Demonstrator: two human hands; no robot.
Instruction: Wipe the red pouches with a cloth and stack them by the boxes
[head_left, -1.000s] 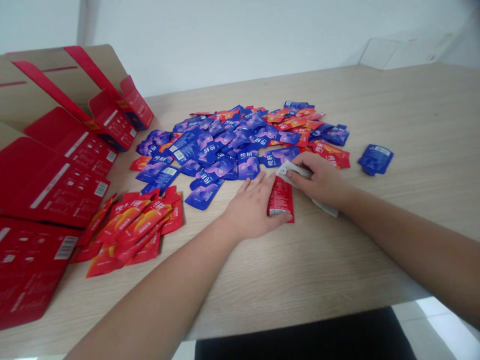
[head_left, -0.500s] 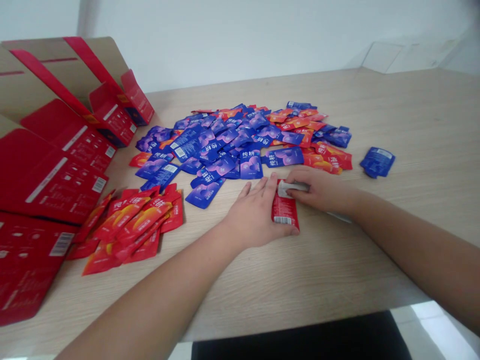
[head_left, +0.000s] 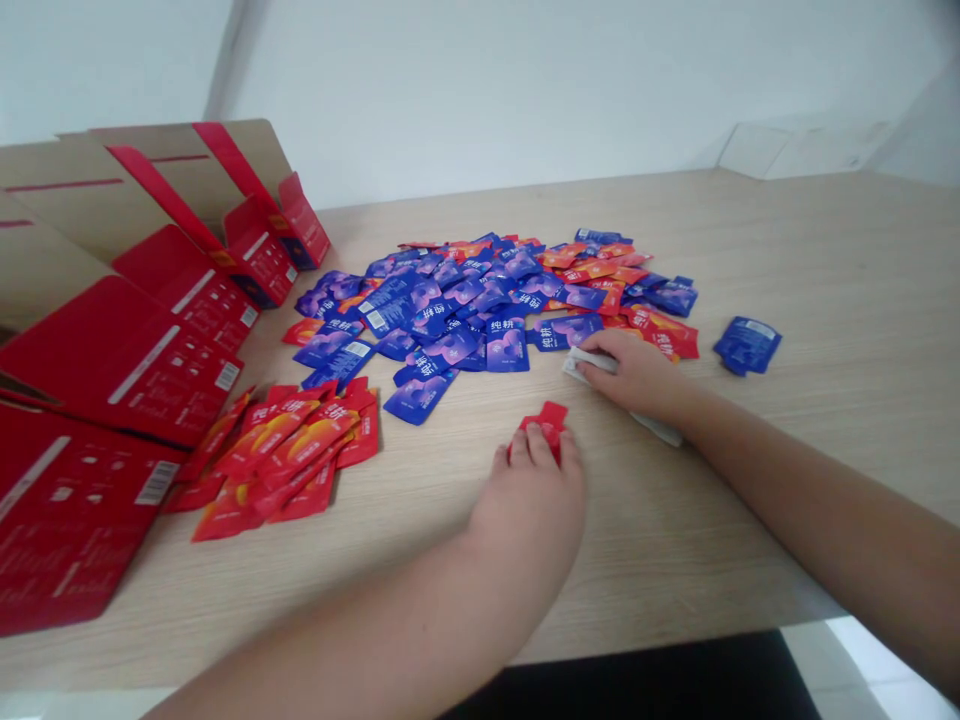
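My left hand [head_left: 532,500] has its fingers curled over a small red sachet [head_left: 553,415] low over the table, hiding most of it. Between the thumb and fingers of my right hand [head_left: 626,370] is a long, thin white bar [head_left: 656,428], whose exact kind I cannot make out. Beyond both hands spreads a heap of blue sachets [head_left: 506,345] mixed with orange-red sachets [head_left: 660,330]. Left of my left hand lies a smaller pile of red sachets [head_left: 300,450], overlapping one another.
Open red cartons [head_left: 172,370] with raised flaps stand in a row along the left side. One blue sachet [head_left: 748,345] lies apart at the right. A white wall bounds the back of the wooden table [head_left: 825,300].
My left hand has drawn the red sachet toward me and away from the right hand, its fingers now curled instead of flat. The white bar has come off the sachet. The view has shifted slightly.
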